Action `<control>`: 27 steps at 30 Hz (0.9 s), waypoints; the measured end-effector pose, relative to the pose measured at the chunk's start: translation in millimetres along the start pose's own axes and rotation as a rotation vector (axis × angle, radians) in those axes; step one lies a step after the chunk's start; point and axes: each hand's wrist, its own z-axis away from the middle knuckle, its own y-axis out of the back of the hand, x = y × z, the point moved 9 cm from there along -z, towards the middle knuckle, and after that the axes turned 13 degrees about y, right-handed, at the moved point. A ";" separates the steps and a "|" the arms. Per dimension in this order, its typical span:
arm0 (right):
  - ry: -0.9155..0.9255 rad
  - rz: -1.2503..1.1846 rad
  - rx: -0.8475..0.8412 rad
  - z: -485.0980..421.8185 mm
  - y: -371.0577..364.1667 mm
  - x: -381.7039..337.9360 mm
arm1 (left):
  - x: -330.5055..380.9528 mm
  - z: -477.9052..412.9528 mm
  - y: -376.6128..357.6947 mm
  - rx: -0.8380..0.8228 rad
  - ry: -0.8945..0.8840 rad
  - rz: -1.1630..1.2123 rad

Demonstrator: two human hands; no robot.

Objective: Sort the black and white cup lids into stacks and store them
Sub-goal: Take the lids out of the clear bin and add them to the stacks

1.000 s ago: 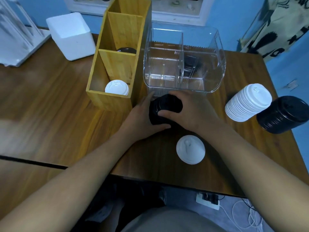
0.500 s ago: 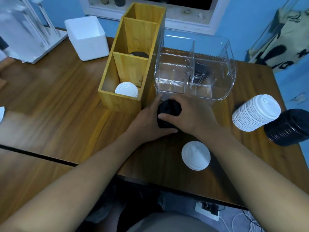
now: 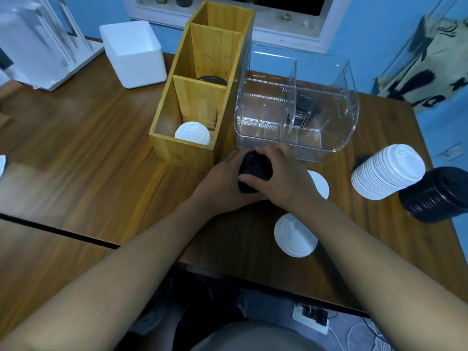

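- left hand (image 3: 222,182) and right hand (image 3: 282,177) still curled round black lid stack (image 3: 254,168), now just beside clear bin (image 3: 336,138) at 12 o'clock.
- white lid (image 3: 320,186) newly visible at 3 o'clock; second white lid (image 3: 295,235) at 5 o'clock; both unsorted.

1. dim, bluish indoor light; colours looked flat.
2. pale glare streaks sat on the clear organizer (image 3: 296,105) walls.
3. wide-angle bending at edges; the table (image 3: 76,138) was smeared with blur on its left side.
4. soft shadow lay behind the white lid stack (image 3: 387,171).
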 end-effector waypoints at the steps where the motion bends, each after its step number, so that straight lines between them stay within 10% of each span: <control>1: -0.003 0.009 -0.001 1.3 -2.5 0.4 | -0.5 0.4 -0.2 0.002 -0.004 -0.002; 19: 0.039 -0.103 -0.056 152.5 31.8 25.0 | 5.4 13.0 14.3 0.104 0.085 -0.048; 27: 0.053 0.058 -0.066 150.5 12.6 19.7 | 47.6 64.1 12.2 0.310 -0.213 -0.188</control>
